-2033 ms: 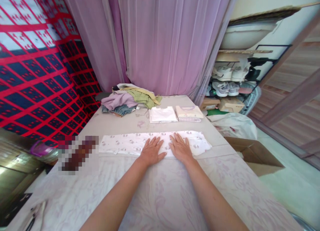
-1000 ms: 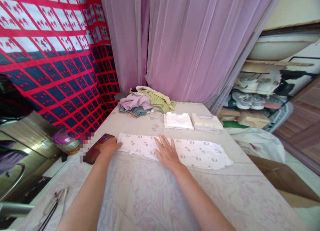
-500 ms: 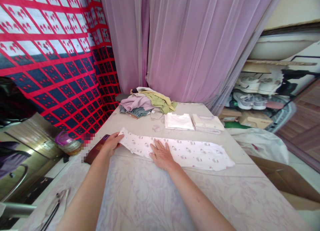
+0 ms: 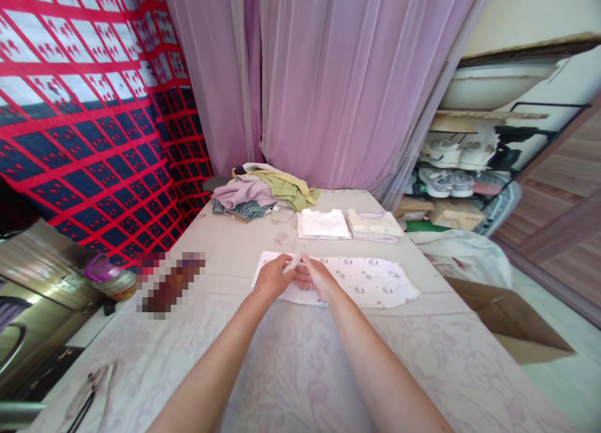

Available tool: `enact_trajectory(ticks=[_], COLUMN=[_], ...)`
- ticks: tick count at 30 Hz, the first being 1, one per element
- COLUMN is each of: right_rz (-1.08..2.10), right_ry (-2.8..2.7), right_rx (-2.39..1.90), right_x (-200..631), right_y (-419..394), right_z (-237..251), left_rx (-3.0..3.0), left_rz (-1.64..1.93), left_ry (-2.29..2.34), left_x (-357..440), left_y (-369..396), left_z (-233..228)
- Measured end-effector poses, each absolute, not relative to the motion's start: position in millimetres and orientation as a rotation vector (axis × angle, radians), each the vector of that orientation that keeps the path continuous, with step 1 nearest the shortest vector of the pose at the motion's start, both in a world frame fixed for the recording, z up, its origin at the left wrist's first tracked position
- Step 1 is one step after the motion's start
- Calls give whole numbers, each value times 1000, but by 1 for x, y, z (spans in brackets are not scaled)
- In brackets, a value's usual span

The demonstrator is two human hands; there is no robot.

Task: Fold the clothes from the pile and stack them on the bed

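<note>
A white garment [image 4: 370,280] with a small print lies in a long folded strip across the table. My left hand [image 4: 273,278] is closed on its left end and has turned that part over toward the middle. Beside it, my right hand [image 4: 315,278] rests on its edge at the middle of the strip, fingers stretched out toward the left hand and partly behind the lifted fold. The two hands nearly meet there. Farther back sit a folded white shirt [image 4: 323,224] and a folded cream garment [image 4: 374,225].
A heap of loose clothes [image 4: 267,192] lies at the back left of the table [image 4: 225,351]. Glasses [image 4: 91,389] rest near the front left edge. Beyond the right edge are a cardboard box [image 4: 511,320] and a shoe rack with shoes [image 4: 446,183]. Purple curtains [image 4: 323,82] hang behind.
My left hand has moved right, carrying the garment's left end over toward the middle. My right hand has turned from palm flat to resting on its edge. The view has shifted slightly.
</note>
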State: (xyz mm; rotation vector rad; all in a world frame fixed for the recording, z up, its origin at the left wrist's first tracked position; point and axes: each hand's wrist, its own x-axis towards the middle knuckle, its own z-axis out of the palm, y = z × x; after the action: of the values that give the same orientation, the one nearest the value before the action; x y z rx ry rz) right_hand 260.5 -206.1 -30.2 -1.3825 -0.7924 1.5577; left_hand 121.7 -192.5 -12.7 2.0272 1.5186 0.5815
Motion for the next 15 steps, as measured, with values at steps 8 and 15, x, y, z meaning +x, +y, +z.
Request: enact_trajectory(ticks=[8, 15], right_rz=[1153, 719], right_ry=[-1125, -1414], right_rx=[-1609, -1891], right_x=[270, 270], right_y=[-194, -197], right_z=[-61, -56], left_rx=[1993, 2279], left_rz=[859, 867], left_ry=[1495, 1629], left_x=[102, 56], left_y=[-194, -184], left_z=[-36, -70])
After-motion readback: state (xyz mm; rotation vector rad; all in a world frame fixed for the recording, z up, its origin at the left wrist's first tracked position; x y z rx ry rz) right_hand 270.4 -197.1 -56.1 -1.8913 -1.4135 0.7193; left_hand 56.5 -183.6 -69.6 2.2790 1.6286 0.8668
